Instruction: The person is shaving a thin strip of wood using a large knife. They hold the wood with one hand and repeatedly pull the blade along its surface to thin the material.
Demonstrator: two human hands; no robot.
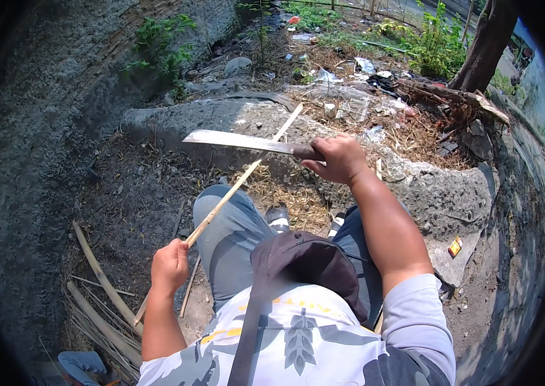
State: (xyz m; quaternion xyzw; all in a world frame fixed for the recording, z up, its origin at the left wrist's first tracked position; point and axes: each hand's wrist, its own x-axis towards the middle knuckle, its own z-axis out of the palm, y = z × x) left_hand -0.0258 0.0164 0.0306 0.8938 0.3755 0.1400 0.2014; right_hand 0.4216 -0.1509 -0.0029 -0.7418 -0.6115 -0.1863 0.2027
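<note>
My left hand [170, 266] is closed round the lower part of a long, pale strip of split wood or bamboo [228, 195]. The strip slants up and away to the right, over my left knee. My right hand [338, 157] grips the dark handle of a machete [240, 140], its fingers wrapped round it. The long blade points left and lies across the strip near its upper end. From this view I cannot tell whether the blade touches the strip. Behind the strip's far end is a rough concrete ledge [176, 119].
Several long poles and thin strips [106, 276] lie on the ground at my left. Wood shavings [291, 202] cover the ground by my feet. A small yellow and red packet [455, 247] rests at right. A tree trunk [486, 48] and litter stand beyond the ledge.
</note>
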